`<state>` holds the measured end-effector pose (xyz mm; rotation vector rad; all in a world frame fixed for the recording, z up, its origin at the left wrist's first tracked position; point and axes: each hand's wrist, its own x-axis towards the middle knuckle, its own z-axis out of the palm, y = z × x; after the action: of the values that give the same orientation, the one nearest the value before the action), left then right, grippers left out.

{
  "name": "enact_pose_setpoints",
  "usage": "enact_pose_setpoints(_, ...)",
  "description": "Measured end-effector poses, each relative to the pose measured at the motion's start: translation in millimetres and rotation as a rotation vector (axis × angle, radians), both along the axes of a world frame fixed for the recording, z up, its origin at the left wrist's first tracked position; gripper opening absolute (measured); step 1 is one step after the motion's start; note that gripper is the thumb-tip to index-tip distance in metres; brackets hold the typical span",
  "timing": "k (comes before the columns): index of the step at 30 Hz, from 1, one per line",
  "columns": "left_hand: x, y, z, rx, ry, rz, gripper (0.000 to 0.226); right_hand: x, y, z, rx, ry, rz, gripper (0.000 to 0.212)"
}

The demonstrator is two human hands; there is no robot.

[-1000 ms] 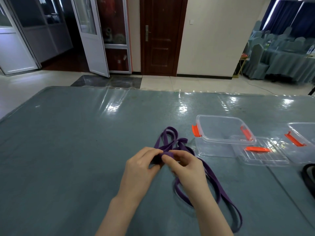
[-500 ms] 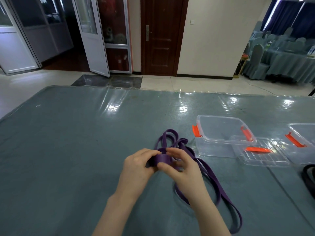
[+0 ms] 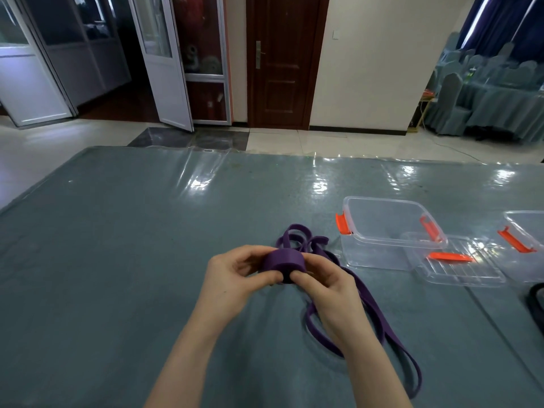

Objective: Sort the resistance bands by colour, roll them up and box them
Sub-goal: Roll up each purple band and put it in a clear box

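— What does the head view show at centre frame?

— Two bare hands meet over a grey-blue table (image 3: 117, 260). The left hand (image 3: 232, 278) and right hand (image 3: 321, 287) both pinch a small roll of purple band (image 3: 282, 260), thumbs underneath and fingers curled over the top, held just above the cloth.

— And compared with a second ago?

— The roll is thicker now, a plain short cylinder; earlier only a small fold showed between the fingertips. The loose loops behind the hands have shrunk a little, while the long tail still trails to the lower right of the frame.

— Where are the boxes?

— Right of centre: an open clear box (image 3: 385, 231) with orange clips, its lid (image 3: 453, 263) leaning against its near right corner. A second box (image 3: 527, 245) sits at the right edge, with a black band (image 3: 535, 301) just below it. None of these has moved.
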<state>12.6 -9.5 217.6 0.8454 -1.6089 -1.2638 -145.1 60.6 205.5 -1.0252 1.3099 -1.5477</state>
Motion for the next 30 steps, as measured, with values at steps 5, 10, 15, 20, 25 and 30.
enact_pose_setpoints(5, 2.9, -2.2, -1.9, -0.332, -0.268, 0.031, 0.029, -8.4, -0.4, 7.8, -0.026, 0.568, -0.04, 0.041)
enact_pose_setpoints(10, -0.9, -0.8, 6.0, -0.412, -0.259, 0.027, 0.031, -4.9, -4.6, 21.7, -0.136, 0.661, -0.09, 0.036)
enact_pose_setpoints(15, -5.1, -1.9, 16.9, -0.137, 0.002, 0.016, 0.044, -2.4, -5.3, 29.2, -0.125, 0.17, -0.082, 0.03)
enact_pose_setpoints(20, -8.8, -11.5, 35.5, -0.192, -0.051, 0.019, 0.039, -12.2, -13.3, 44.4, -0.101, 0.266, -0.045, 0.031)
enact_pose_setpoints(25, -7.3, -29.1, 69.5, -0.495, -0.299, 0.021, 0.032, -18.0, -23.3, 79.9, -0.16, 0.678, -0.085, 0.034)
enact_pose_setpoints(30, -6.0, -30.9, 78.8, -0.259, -0.127, 0.007, 0.043, -19.0, -29.2, 93.5, -0.176, 0.45, -0.077, 0.024)
